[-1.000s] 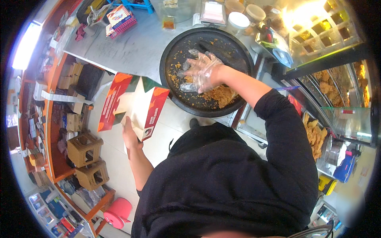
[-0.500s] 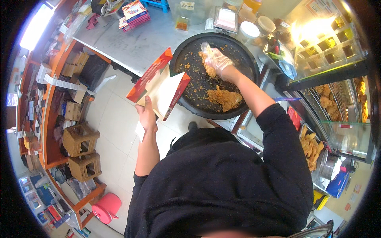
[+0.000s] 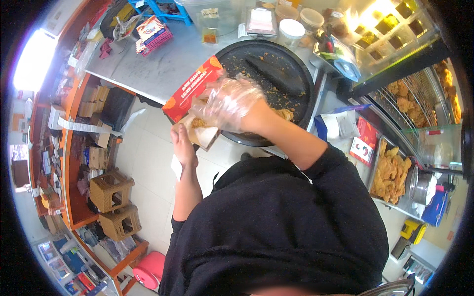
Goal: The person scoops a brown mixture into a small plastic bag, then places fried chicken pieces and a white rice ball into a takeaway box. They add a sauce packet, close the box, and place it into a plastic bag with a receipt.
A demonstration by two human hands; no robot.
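My left hand (image 3: 184,146) grips a red cardboard food box (image 3: 197,79) by its near end, thumb on the side and lid standing up. Inside it shows a bit of fried chicken (image 3: 198,123). My right hand (image 3: 237,101), in a loose clear plastic glove, reaches into the box and is closed on that chicken; the glove hides most of the fingers. Behind lies a round black pan (image 3: 307,84) strewn with crumbs, with a long dark shape (image 3: 276,76) in it. Another fried chicken piece (image 3: 285,114) sits there, partly covered by my right forearm.
A metal tray (image 3: 379,195) of fried chicken lies to the right, below a glass display case (image 3: 434,143). White-lidded tubs (image 3: 291,29) stand behind the pan. Stacked brown stools (image 3: 111,190), an orange shelf (image 3: 69,172) and a pink bucket (image 3: 149,269) are at left.
My right hand has carried the chicken piece leftward from the pan into the box. The left hand still holds the box, whose lid now faces me more.
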